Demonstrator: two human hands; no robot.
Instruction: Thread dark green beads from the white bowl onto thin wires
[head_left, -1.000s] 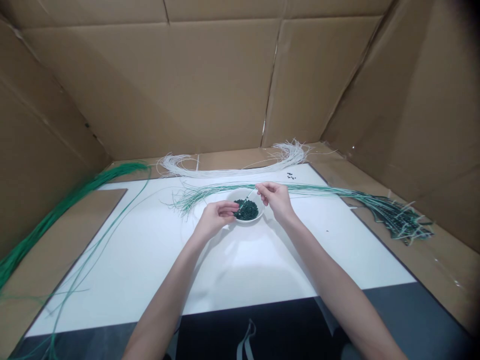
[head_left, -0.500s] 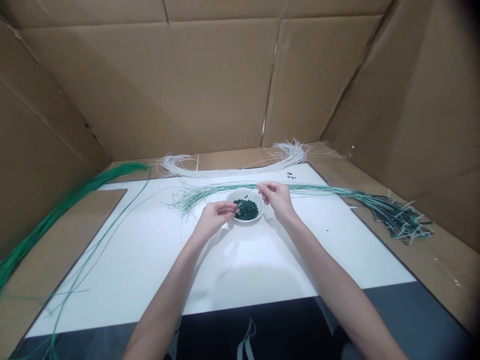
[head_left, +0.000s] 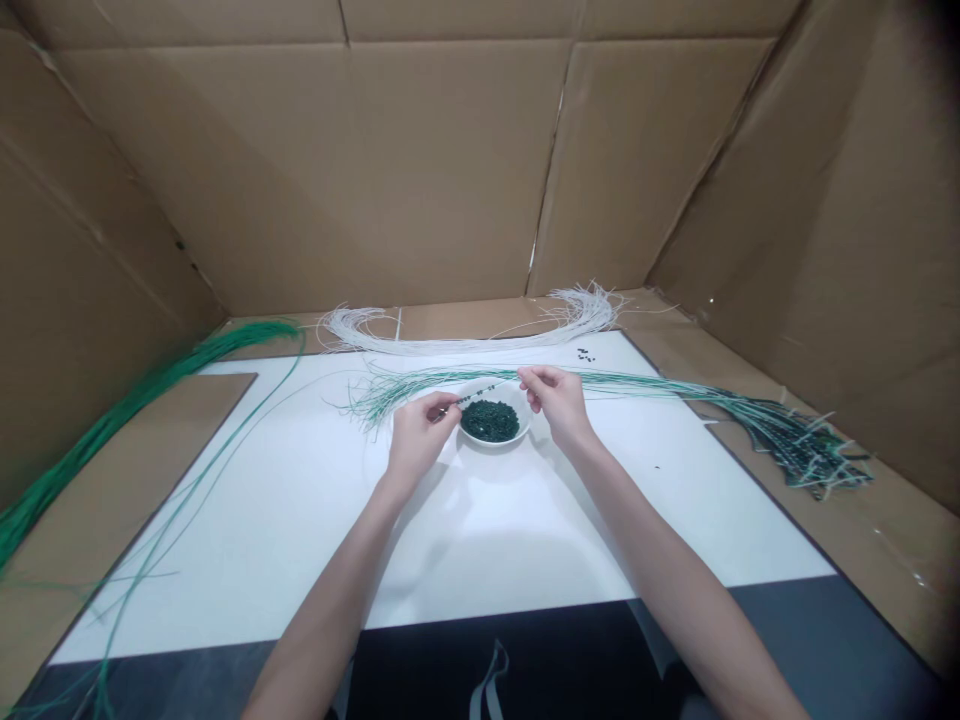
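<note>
A white bowl (head_left: 495,443) of small dark green beads (head_left: 489,421) sits on the white board. Just above its rim a thin strand with dark beads (head_left: 480,391) on it stretches between my two hands. My left hand (head_left: 421,430), at the bowl's left edge, pinches one end of the strand. The other end is pinched between the thumb and forefinger of my right hand (head_left: 551,395), above the bowl's right rim. Behind the bowl lies a long bundle of green strands (head_left: 630,380), its beaded ends (head_left: 814,445) at the right.
White strands (head_left: 480,346) lie curved along the back. A thick green strand bundle (head_left: 142,415) runs down the left side, with loose strands straying across the board (head_left: 300,560). Several dark beads (head_left: 585,354) lie at the back right. Cardboard walls (head_left: 450,170) enclose the table.
My left hand has moved slightly left and up, out of the beads to the bowl's edge. The beaded strand now shows stretched out above the bowl. My right hand has hardly moved.
</note>
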